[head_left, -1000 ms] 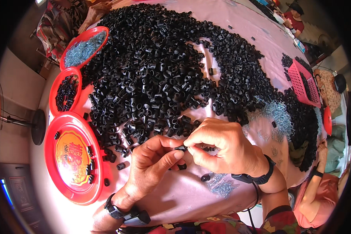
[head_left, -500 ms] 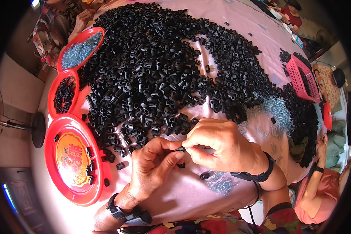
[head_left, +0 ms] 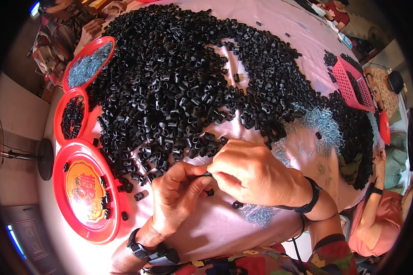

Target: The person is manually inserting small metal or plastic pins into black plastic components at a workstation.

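Note:
My left hand (head_left: 176,195) is closed, thumb and forefinger pinching a small black plastic cord lock (head_left: 208,174), mostly hidden by the fingers. Against its other side press the pinched fingertips of my right hand (head_left: 257,176); whether they also hold a smaller part cannot be seen. Another black piece (head_left: 209,192) shows just under the left fingers. Below my right hand, a single black barrel (head_left: 237,205) lies beside a small heap of silvery-blue springs (head_left: 260,214). Beyond both hands spreads a large pile of hollow black barrels (head_left: 160,91) on the pink cloth.
At left stand a big red plate (head_left: 112,201) with several black pieces, a red dish (head_left: 59,130) of slim black parts and a red dish (head_left: 69,87) of springs. More springs (head_left: 323,128) and a pink basket (head_left: 348,87) lie right. Other people sit around the table.
The whole view has shifted slightly, with the table's things a little further left. My hands stay together at the cord lock, with only a small shift of the fingers.

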A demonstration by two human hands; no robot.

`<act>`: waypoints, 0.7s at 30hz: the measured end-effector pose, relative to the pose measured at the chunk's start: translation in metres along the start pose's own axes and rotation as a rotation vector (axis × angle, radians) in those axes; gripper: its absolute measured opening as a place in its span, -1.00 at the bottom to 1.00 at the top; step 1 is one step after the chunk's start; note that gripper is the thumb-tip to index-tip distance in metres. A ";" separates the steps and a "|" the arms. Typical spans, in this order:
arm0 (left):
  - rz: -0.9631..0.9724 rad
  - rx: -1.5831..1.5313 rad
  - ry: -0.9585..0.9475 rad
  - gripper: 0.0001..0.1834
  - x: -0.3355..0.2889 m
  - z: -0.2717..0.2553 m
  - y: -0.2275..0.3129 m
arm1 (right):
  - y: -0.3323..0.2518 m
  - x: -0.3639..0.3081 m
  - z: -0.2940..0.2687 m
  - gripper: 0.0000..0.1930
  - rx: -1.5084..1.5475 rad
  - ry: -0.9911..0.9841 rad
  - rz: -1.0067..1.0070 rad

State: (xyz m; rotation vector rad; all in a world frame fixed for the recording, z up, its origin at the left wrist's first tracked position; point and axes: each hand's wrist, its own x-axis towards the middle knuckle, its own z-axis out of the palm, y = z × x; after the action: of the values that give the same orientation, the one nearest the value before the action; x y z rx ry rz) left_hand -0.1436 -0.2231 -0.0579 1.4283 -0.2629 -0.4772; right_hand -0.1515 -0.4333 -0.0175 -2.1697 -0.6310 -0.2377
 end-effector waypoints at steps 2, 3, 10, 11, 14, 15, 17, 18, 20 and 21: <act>-0.020 -0.079 -0.015 -0.80 0.002 -0.001 -0.001 | 0.001 0.001 0.000 -0.85 -0.001 0.003 0.015; -0.039 -0.160 -0.028 -0.77 0.003 -0.001 -0.001 | 0.000 0.002 -0.001 -0.84 -0.004 0.038 0.042; -0.176 -0.140 -0.080 -0.71 0.009 -0.005 0.011 | 0.004 0.001 0.005 -0.76 -0.102 0.110 -0.091; -0.200 -0.201 -0.078 -0.71 0.009 -0.005 0.012 | 0.003 0.001 0.006 -0.73 -0.116 0.117 -0.114; -0.234 -0.278 -0.073 -0.73 0.010 -0.007 0.011 | -0.003 0.003 0.006 -0.65 -0.142 0.093 -0.141; -0.245 -0.297 -0.076 -0.73 0.011 -0.008 0.010 | -0.003 0.003 0.006 -0.65 -0.140 0.091 -0.142; -0.256 -0.318 -0.069 -0.74 0.011 -0.007 0.011 | -0.003 0.003 0.006 -0.58 -0.167 0.072 -0.158; -0.267 -0.339 -0.064 -0.74 0.011 -0.007 0.011 | -0.002 0.003 0.006 -0.58 -0.166 0.071 -0.159; -0.267 -0.346 -0.085 -0.75 0.011 -0.007 0.009 | 0.000 0.003 0.005 -0.54 -0.159 0.069 -0.180; -0.267 -0.353 -0.108 -0.75 0.011 -0.006 0.008 | 0.002 0.003 0.006 -0.54 -0.159 0.069 -0.180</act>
State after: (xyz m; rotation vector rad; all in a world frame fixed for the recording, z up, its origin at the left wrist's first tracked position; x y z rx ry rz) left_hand -0.1295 -0.2220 -0.0518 1.0970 -0.0672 -0.7805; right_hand -0.1487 -0.4287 -0.0213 -2.2460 -0.7915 -0.4705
